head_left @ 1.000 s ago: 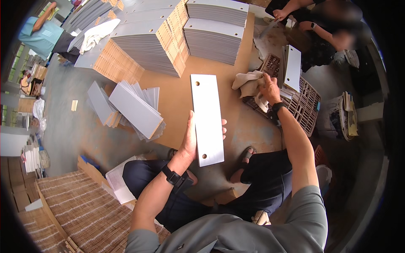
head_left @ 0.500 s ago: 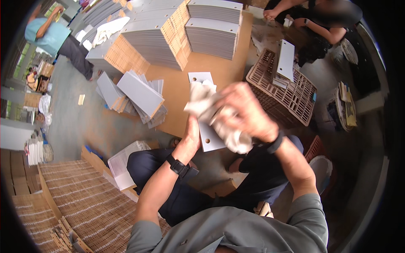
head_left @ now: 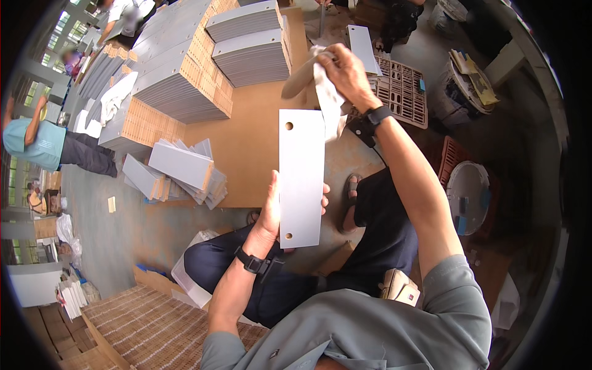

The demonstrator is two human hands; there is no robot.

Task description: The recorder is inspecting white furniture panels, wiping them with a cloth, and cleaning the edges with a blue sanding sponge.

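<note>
A pale grey rectangular board (head_left: 301, 179) with a round hole near each end stands lengthwise in front of me. My left hand (head_left: 267, 206) grips its lower half, thumb along the left edge and fingertips showing round the right edge. Beyond the board's upper right corner, my right hand (head_left: 346, 75) clutches a whitish cloth (head_left: 331, 105). The cloth hangs down beside the board's top right edge; whether it touches the board I cannot tell.
Tall stacks of similar boards (head_left: 179, 80) fill the far side of the brown tabletop (head_left: 246, 142). Loose boards (head_left: 180, 163) lie fanned at its near left corner. A brown plastic crate (head_left: 401, 92) stands to the right, with a white bucket (head_left: 468, 188) nearer me. People are at work farther off.
My right hand has lifted the cloth up and away from the board. The board, partly covered before, now shows its whole face. My view has shifted to the right.
</note>
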